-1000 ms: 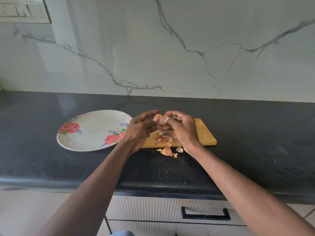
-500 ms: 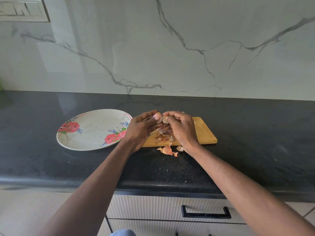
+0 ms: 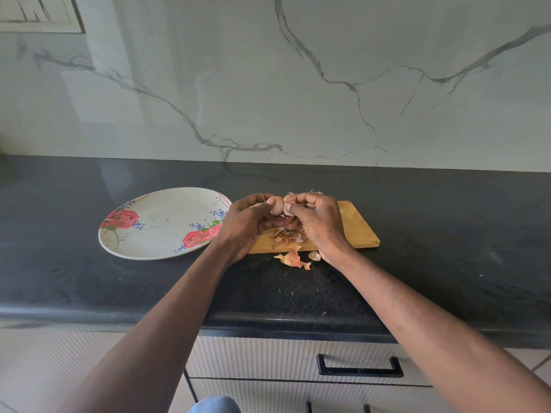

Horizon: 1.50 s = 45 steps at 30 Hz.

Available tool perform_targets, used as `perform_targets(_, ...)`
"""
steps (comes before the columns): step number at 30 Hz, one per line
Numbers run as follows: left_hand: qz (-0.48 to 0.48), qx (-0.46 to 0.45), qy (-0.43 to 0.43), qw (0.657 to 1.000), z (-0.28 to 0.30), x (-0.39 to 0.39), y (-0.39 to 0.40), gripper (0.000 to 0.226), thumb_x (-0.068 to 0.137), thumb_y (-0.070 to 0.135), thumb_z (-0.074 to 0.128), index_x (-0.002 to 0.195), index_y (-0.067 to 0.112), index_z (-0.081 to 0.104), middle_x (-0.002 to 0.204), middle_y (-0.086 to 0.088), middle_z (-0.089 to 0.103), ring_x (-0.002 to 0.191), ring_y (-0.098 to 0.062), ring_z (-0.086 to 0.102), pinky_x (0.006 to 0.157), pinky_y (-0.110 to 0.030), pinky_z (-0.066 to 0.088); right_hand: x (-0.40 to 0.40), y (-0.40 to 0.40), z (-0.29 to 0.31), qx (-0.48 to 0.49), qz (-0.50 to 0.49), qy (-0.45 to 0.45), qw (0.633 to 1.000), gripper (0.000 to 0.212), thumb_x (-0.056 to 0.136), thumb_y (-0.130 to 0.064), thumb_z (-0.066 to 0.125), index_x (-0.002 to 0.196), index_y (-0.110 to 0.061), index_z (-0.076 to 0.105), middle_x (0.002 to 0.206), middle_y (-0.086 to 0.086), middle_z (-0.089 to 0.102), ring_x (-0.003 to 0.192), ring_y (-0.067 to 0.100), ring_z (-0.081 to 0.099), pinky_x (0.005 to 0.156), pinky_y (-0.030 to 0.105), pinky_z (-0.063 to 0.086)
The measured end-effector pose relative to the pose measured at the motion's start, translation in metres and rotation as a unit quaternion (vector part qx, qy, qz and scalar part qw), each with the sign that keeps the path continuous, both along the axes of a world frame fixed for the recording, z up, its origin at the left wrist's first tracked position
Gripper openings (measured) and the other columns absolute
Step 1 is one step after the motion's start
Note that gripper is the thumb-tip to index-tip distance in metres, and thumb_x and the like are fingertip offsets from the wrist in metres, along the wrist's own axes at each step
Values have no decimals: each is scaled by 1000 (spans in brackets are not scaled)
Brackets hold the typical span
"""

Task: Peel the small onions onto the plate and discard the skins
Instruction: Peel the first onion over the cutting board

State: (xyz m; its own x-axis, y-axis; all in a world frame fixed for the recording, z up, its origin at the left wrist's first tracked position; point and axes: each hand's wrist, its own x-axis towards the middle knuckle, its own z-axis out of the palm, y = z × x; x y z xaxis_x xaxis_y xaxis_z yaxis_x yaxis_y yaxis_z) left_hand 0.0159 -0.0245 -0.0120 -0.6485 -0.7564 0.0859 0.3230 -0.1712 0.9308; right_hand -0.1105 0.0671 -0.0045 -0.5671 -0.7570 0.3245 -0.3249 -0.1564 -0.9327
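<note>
Small pale-pink onion is gripped above the rectangular wooden cutting board by the curled fingers of the left hand, its papery skin pinched by the right hand, with the rose-patterned oval plate beside.

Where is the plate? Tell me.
In the head view, the plate lies on the black counter, left of the cutting board, beside the left hand.
</note>
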Motion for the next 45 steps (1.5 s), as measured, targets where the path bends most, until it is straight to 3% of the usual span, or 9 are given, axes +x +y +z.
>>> perform_targets(9, 22, 28, -10, 999, 4, 1, -1, 24, 106, 20, 48, 112, -1, 58, 88, -25, 70, 69, -27, 72, 62, -30, 61, -2, 0, 3, -8, 5, -22, 1000, 6, 87, -2, 69, 89, -1, 75, 75, 15, 73, 50, 18, 66, 51, 29, 52)
perform_targets(12, 30, 37, -2, 999, 4, 0, -2, 20, 104, 18, 52, 109, 0, 58, 89, -26, 70, 69, -27, 71, 62, -30, 61, -4, -2, -1, -21, -25, 52, 998, 17, 88, -8, 67, 73, -7, 76, 66, -2, 72, 53, 16, 66, 63, 29, 56)
perform_targets(15, 23, 44, 25, 998, 4, 2, -1, 11, 101, 8, 54, 106, 0, 60, 89, -22, 71, 73, -26, 72, 65, -29, 61, -1, 0, -3, -32, -34, 136, 990, 38, 91, -14, 69, 53, -16, 65, 52, -12, 60, 53, 8, 57, 72, 12, 46)
perform_targets(19, 16, 55, 53, 997, 4, 4, -1, 15, 96, -3, 57, 107, 0, 66, 96, -17, 74, 80, -26, 73, 70, -28, 61, 0, 3, -1, -43, -33, 150, 987, 11, 90, -8, 72, 98, -2, 77, 84, 0, 73, 67, -11, 65, 64, 1, 44)
perform_targets(26, 3, 60, 54, 997, 4, 4, -1, 20, 93, -6, 59, 108, 0, 71, 101, -18, 74, 89, -25, 73, 73, -28, 60, -2, 2, -4, -77, -48, 234, 968, 16, 87, -10, 76, 102, -5, 78, 91, -10, 72, 77, -18, 62, 74, 6, 48)
perform_targets(30, 3, 46, 41, 998, 3, 3, -2, 20, 93, -6, 59, 106, 1, 72, 101, -18, 75, 88, -26, 74, 75, -30, 62, -2, 2, -5, -89, -53, 238, 966, 12, 85, -11, 77, 97, -9, 80, 86, -14, 72, 81, -10, 65, 88, 27, 53)
perform_targets(35, 3, 38, 31, 999, 2, 3, -3, 20, 92, -6, 59, 106, 0, 72, 102, -19, 75, 87, -26, 74, 75, -29, 62, -2, 4, -6, -102, -46, 224, 968, 9, 85, -6, 76, 94, -5, 79, 84, -4, 74, 76, -4, 66, 70, 11, 53)
perform_targets(41, -3, 23, 23, 999, 3, 4, 1, 21, 93, -9, 56, 105, -1, 72, 98, -18, 74, 81, -22, 73, 64, -23, 59, -2, 3, -8, -96, -40, 201, 974, 8, 88, -11, 74, 86, -6, 79, 78, 1, 76, 73, 16, 69, 68, 34, 58)
perform_targets(45, 7, 24, 33, 999, 5, 4, 5, 23, 93, -12, 53, 104, -2, 70, 92, -17, 74, 72, -20, 73, 56, -20, 55, -3, 1, -6, -87, -35, 204, 974, 11, 90, -10, 71, 85, -8, 80, 75, -1, 75, 68, 11, 68, 60, 24, 54)
